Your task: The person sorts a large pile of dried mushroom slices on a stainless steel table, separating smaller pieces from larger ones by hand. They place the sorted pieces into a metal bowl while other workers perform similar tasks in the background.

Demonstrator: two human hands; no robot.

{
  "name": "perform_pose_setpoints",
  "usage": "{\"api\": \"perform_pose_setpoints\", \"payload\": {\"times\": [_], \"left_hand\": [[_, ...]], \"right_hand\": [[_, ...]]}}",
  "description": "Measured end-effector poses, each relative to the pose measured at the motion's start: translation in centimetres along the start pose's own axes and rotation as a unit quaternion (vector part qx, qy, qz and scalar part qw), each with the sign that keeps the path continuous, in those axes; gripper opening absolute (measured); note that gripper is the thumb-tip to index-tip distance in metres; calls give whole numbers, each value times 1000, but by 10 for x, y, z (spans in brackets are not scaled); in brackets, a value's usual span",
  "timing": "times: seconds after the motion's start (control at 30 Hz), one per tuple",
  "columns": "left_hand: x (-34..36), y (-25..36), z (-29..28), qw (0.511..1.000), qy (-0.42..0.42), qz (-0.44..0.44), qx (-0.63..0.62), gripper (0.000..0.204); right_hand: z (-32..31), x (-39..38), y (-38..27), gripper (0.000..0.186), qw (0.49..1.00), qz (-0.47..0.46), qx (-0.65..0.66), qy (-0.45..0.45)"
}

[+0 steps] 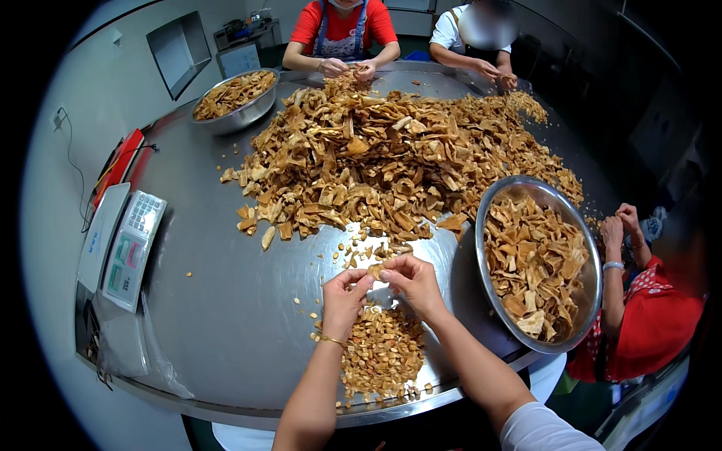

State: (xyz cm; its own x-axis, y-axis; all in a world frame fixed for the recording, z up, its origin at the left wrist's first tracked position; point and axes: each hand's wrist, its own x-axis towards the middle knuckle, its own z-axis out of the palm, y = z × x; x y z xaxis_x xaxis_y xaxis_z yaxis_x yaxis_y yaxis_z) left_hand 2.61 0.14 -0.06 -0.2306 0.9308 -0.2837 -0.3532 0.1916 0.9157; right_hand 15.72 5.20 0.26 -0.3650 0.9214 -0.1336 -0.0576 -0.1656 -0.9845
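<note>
My left hand (344,302) and my right hand (418,284) meet over the near middle of the steel table (248,323). A small tan dried slice (375,272) is pinched between the fingertips of both. Right below my hands lies a heap of small broken bits (383,353), reaching almost to the table's near edge. Just beyond my fingers rises a large pile of brown dried slices (361,165), with loose crumbs at its near foot.
A steel bowl of larger slices (534,263) stands close by my right forearm; another filled bowl (235,98) is at the far left. A digital scale (134,248) and a plastic bag (128,338) sit along the left edge. Three other people work around the table.
</note>
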Motion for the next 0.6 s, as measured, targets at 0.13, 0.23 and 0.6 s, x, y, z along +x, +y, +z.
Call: {"api": "perform_pose_setpoints", "payload": {"times": [0.13,0.23,0.6], "left_hand": [[-3,3,4,990,-64,-58,-109,15],[-2,2,8,986,-89,-81,-117,11],[2,-9,10,994,39,4,-103,9]], "right_hand": [[-6,2,9,14,965,116,233,-44],[-9,2,13,14,883,204,407,-119],[6,-1,3,14,909,-299,-275,96]]}}
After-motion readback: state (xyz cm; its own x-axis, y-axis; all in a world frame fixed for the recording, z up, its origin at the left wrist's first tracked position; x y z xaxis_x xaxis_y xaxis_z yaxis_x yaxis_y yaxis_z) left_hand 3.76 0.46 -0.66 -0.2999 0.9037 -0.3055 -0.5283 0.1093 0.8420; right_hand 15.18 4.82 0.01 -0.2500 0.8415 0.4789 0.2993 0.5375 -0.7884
